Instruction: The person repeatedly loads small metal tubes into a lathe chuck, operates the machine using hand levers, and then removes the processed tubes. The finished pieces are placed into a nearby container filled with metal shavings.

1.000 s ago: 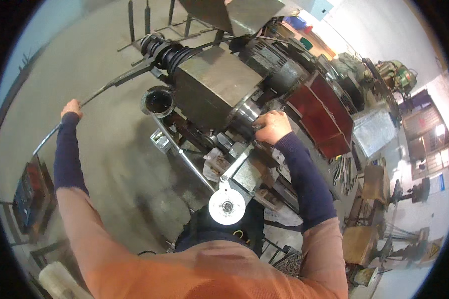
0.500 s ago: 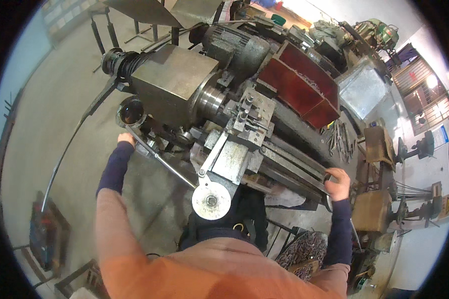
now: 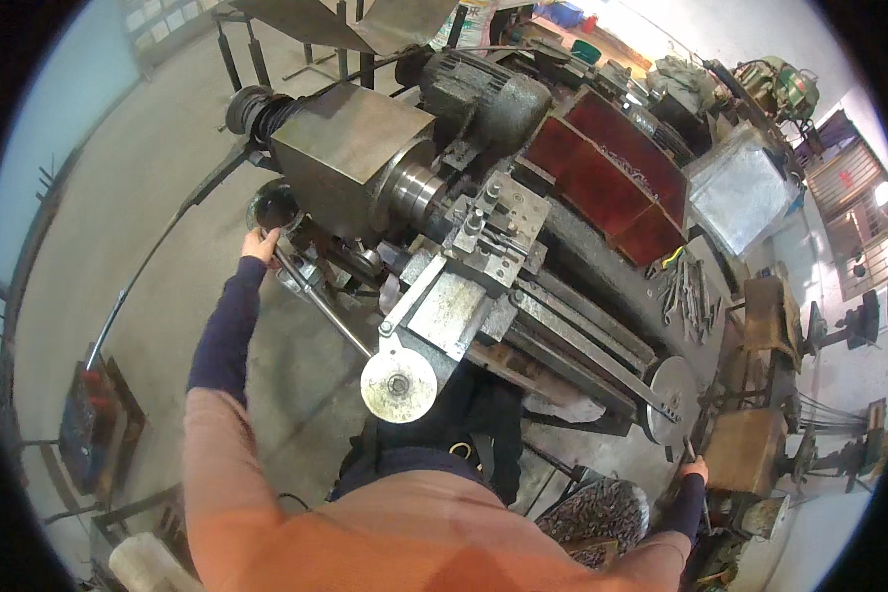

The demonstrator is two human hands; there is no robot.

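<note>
My left hand is closed at the upper end of a long metal lever, close beside the rim of a round metal cup. The lever slants down to a pale round dial at the front of the lathe's cross slide. At the right end of the lathe my right hand is closed on a short handle, just below a grey handwheel disc. The fingers are partly hidden there. A tool post stands before the shiny chuck.
Behind the lathe bed sits a dark red metal tray, with several wrenches to its right. An electric motor is at the back. Near my right arm stands a container of small dark metal pieces. A pedal-like box lies on the left floor.
My right hand has moved down and outward from the bed's end, and the handwheel disc now shows. My left hand sits slightly higher, nearer the cup. The whole view has shifted a little.
</note>
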